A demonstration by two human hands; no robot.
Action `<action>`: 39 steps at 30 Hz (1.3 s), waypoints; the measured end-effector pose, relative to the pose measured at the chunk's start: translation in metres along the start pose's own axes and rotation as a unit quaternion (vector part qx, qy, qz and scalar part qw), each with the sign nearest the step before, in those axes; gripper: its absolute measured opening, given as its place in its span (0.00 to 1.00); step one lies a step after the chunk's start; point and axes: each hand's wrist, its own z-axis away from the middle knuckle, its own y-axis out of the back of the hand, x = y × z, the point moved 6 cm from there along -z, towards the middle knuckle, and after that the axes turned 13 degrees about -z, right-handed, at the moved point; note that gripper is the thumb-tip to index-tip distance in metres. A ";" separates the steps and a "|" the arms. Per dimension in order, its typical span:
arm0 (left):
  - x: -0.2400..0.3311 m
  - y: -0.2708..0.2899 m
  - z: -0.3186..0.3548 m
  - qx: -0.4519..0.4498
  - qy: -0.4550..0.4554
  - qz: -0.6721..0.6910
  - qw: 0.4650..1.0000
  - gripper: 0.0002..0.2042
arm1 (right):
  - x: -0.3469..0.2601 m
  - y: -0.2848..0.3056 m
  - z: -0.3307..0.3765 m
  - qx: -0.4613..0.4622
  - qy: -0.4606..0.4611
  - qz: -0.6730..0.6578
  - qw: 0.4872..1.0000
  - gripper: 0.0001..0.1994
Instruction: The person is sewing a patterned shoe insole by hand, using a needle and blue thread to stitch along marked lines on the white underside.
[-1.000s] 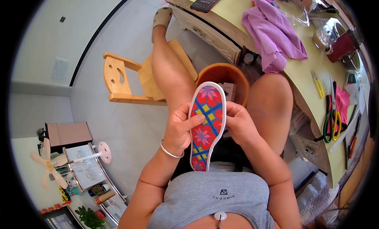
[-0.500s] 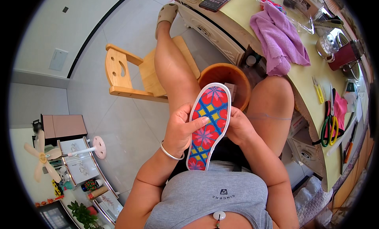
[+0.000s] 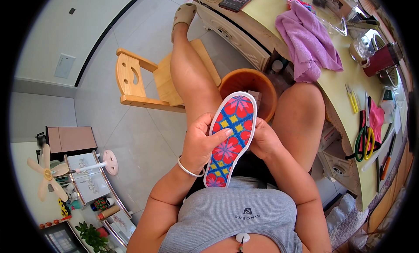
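An embroidered insole (image 3: 231, 141) with red, pink, blue and yellow patterning and a white edge is held up in front of my lap. My left hand (image 3: 203, 139) grips its left side, the thumb lying across the patterned face and the fingers hidden behind. On the opposite edge, my right hand (image 3: 264, 139) holds it with fingers behind the insole; most of those fingertips are hidden. The insole's wider end points away from me, and its narrower end rests near my grey top.
To the right, a yellow tabletop (image 3: 345, 100) carries a purple towel (image 3: 307, 43), scissors (image 3: 364, 135), a small yellow-handled cutter (image 3: 352, 99) and a phone (image 3: 239, 0). A wooden bucket (image 3: 248, 76) stands beyond my lap, beside a wooden chair (image 3: 135, 78) under my outstretched leg.
The insole has tilted very slightly, its narrow end shifting a little left. Both hands keep the same hold.
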 end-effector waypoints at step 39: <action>0.064 0.107 -0.004 0.333 -0.218 -0.433 0.809 0.10 | -0.221 -0.054 0.192 -0.154 0.538 0.066 0.826 0.06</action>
